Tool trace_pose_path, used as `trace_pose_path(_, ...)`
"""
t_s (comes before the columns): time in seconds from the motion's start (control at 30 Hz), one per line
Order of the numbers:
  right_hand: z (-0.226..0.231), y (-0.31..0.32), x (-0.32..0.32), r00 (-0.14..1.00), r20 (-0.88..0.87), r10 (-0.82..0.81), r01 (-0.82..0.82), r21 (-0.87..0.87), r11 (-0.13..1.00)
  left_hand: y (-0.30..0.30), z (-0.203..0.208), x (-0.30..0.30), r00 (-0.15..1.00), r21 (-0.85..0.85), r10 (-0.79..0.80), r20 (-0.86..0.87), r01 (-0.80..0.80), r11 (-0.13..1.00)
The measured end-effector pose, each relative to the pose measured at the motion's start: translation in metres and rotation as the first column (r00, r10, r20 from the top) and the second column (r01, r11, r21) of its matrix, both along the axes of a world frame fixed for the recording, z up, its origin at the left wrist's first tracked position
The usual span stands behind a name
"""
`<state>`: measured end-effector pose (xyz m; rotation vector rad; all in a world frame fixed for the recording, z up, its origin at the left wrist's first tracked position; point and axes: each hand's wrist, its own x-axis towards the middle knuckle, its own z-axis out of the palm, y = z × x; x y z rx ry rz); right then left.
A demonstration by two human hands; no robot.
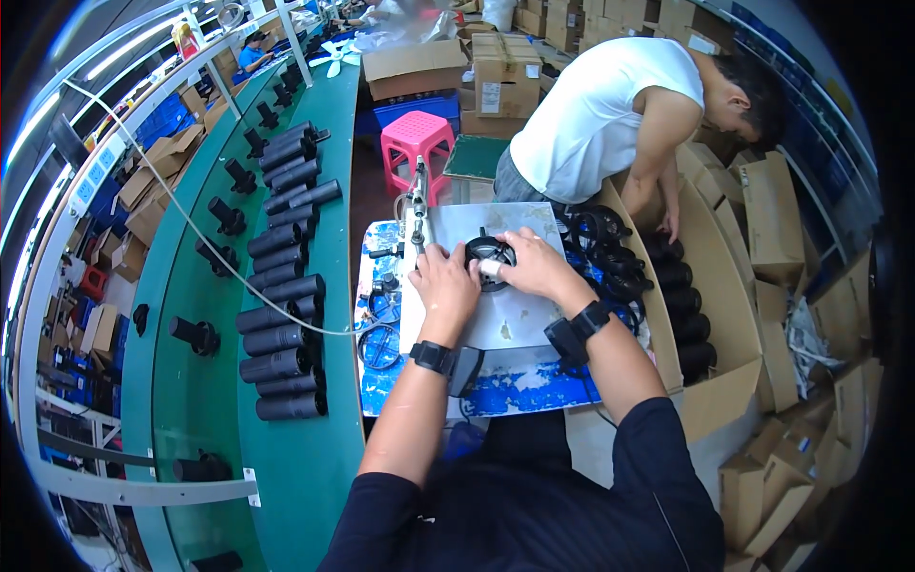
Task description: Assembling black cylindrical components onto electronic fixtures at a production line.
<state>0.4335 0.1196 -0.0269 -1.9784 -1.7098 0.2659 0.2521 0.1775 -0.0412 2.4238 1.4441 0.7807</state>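
A black round plastic part with an open, ribbed middle lies on the metal plate in front of me. My left hand grips its left edge with bent fingers. From the right, my right hand closes on the same part, its thumb wrapped in something white and reaching over the rim. Just beyond my left hand stands a metal fixture with a thin hose. More black ring-shaped parts are heaped at the plate's right side.
Left of me, a green conveyor bench carries rows of black cylinders. A co-worker in a white top bends over a cardboard box holding black cylinders at right. A pink stool stands ahead.
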Motion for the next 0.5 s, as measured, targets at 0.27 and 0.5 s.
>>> trace_pose_path(0.27,0.03,-0.006,-0.021,0.985,0.173,-0.009,0.05,-0.237,0.97,0.068,-0.024,-0.094,0.91,-0.134,-0.013,0.414,0.076,0.988)
trace_pose_path(0.5,0.035,0.015,-0.017,0.982,0.186,0.017,0.048,-0.341,0.939,0.157,-0.083,-0.133,0.867,-0.586,0.292,0.402,-0.001,0.81)
